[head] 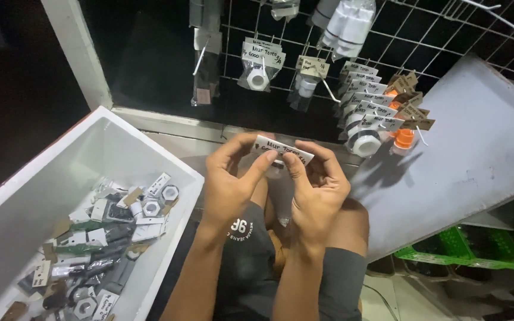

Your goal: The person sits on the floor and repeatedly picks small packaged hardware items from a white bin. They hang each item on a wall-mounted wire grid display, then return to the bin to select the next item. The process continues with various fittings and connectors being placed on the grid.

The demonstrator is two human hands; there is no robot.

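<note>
White paper label (282, 150), handwritten and long, is pinched at each end by your left hand (230, 184) and right hand (319, 190), a clear bag hanging below the pinch.

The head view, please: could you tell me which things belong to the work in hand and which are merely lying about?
In hand: left hand, right hand, small packet with white label.

Lying about: white box of bagged nuts, hanging packets on wire grid, green crate.

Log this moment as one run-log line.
left hand: holds label | right hand: holds label | box: left | rack: ahead
</note>
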